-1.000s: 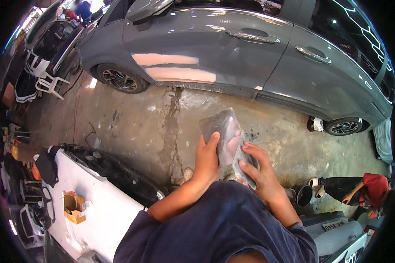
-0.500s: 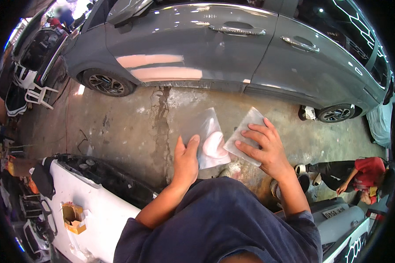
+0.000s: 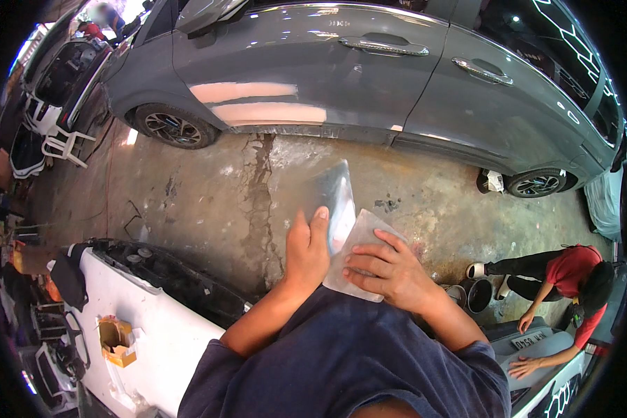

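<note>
My left hand (image 3: 308,252) grips a translucent plastic spreader (image 3: 338,182), its thumb laid along the face. A smear of pale pink filler paste (image 3: 342,224) sits on that sheet, which is tilted and partly edge-on. In my right hand (image 3: 400,280) is a second translucent spreader (image 3: 340,274), fingers spread across its top face. The two spreaders meet or overlap in front of my chest, by the paste. Ahead stands a grey car (image 3: 369,80) with two pale pink filler bands (image 3: 268,113) low on its door.
At left near me lies a white car panel (image 3: 167,348) bearing an open cardboard box (image 3: 117,341). A co-worker in a red shirt (image 3: 571,275) bends at the right beside a black bucket (image 3: 479,296). A white plastic chair (image 3: 66,146) stands far left.
My right hand and its spreader moved down and left against the left one. The left spreader tilted, narrowing the paste's visible face. The co-worker now leans over with hands on a grey car part.
</note>
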A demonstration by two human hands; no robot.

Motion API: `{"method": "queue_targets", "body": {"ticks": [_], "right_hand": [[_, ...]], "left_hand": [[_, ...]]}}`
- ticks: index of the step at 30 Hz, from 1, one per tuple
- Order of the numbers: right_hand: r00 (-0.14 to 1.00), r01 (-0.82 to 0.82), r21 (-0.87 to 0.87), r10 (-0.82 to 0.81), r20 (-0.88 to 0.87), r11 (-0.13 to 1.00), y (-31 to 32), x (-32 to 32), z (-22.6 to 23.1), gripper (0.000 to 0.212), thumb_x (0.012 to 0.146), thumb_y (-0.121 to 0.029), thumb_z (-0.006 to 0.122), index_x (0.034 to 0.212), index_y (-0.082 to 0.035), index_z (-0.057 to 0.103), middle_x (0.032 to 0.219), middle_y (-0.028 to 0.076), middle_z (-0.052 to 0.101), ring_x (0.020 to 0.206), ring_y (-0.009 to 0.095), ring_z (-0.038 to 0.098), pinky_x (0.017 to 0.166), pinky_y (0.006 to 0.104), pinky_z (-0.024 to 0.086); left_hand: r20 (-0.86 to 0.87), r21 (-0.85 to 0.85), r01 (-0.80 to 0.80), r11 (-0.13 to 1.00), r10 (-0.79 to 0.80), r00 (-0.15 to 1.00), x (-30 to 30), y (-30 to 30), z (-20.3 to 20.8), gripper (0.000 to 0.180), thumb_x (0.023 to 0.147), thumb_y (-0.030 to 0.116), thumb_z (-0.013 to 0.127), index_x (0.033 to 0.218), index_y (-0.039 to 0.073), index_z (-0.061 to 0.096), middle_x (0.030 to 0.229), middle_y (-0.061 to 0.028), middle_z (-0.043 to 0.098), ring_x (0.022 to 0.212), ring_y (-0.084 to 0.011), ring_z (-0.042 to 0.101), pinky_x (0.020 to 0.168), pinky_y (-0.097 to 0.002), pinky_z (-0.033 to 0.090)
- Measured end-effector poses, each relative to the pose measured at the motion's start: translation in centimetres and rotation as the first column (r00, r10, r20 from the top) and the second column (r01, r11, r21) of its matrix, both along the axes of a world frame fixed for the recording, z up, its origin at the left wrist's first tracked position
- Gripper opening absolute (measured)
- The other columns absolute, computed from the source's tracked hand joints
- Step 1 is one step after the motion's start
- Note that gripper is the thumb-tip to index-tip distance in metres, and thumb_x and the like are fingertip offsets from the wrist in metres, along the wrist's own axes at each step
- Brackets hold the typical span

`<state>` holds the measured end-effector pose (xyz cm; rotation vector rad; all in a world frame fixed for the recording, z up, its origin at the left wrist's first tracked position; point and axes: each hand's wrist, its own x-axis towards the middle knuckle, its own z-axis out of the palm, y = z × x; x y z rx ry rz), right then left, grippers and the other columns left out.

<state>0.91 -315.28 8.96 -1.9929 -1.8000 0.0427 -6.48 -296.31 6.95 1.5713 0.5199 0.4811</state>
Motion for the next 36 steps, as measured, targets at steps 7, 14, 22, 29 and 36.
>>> {"method": "queue_targets", "body": {"ticks": [7, 14, 22, 29, 36], "right_hand": [[0.893, 0.276, 0.119, -0.208, -0.400, 0.954, -0.3, -1.0, 2.1, 0.048, 0.080, -0.011, 0.072, 0.127, -0.018, 0.066, 0.133, 0.015, 0.055, 0.130, 0.038, 0.050, 0.113, 0.0573, 0.037], [0.889, 0.337, -0.014, -0.323, -0.324, 0.941, -2.8, 3.4, -4.4, 0.053, 0.079, -0.008, 0.073, 0.130, -0.020, 0.065, 0.136, 0.017, 0.051, 0.131, 0.038, 0.048, 0.112, 0.0523, 0.039], [0.963, 0.188, 0.107, -0.204, 0.176, 0.976, -2.2, 2.5, -1.1, 0.045, 0.081, -0.013, 0.065, 0.123, -0.030, 0.069, 0.127, 0.000, 0.061, 0.127, 0.025, 0.053, 0.114, 0.0559, 0.034], [0.971, 0.116, 0.007, -0.114, 0.212, 0.993, -2.1, 2.6, 2.6, 0.043, 0.076, -0.011, 0.064, 0.117, -0.025, 0.071, 0.121, -0.002, 0.064, 0.122, 0.021, 0.056, 0.116, 0.0588, 0.031], [0.986, 0.115, 0.071, -0.123, 0.115, 0.991, -0.6, 2.0, 1.6, 0.036, 0.075, -0.010, 0.065, 0.109, -0.019, 0.074, 0.115, -0.003, 0.067, 0.122, 0.019, 0.057, 0.116, 0.0510, 0.034]], "left_hand": [[0.163, -0.376, -0.001, 0.927, 0.067, 0.984, 0.4, 0.0, -0.6, 0.035, 0.103, 0.021, 0.055, 0.130, 0.000, 0.050, 0.118, -0.0122, 0.063, 0.105, -0.0184, 0.062, 0.092, -0.0330, 0.050], [0.049, -0.797, -0.035, 0.603, 0.122, 0.991, -0.5, -1.4, -2.1, 0.030, 0.102, 0.014, 0.056, 0.129, 0.001, 0.051, 0.121, -0.0109, 0.063, 0.108, -0.0199, 0.062, 0.096, -0.0354, 0.050], [0.151, -0.536, 0.008, 0.844, 0.086, 0.985, -0.8, -0.6, -1.8, 0.031, 0.103, 0.014, 0.055, 0.128, -0.002, 0.052, 0.120, -0.0091, 0.062, 0.107, -0.0148, 0.058, 0.095, -0.0300, 0.046], [0.123, -0.330, 0.078, 0.941, -0.040, 0.992, -0.7, -0.5, -0.5, 0.033, 0.104, 0.020, 0.053, 0.128, -0.003, 0.054, 0.118, -0.0100, 0.064, 0.105, -0.0139, 0.058, 0.094, -0.0295, 0.045], [-0.064, -0.125, 0.238, 0.963, -0.247, 0.967, -0.8, -0.8, 1.3, 0.039, 0.104, 0.022, 0.050, 0.132, -0.005, 0.052, 0.120, -0.0115, 0.064, 0.108, -0.0159, 0.058, 0.094, -0.0310, 0.046]]}}
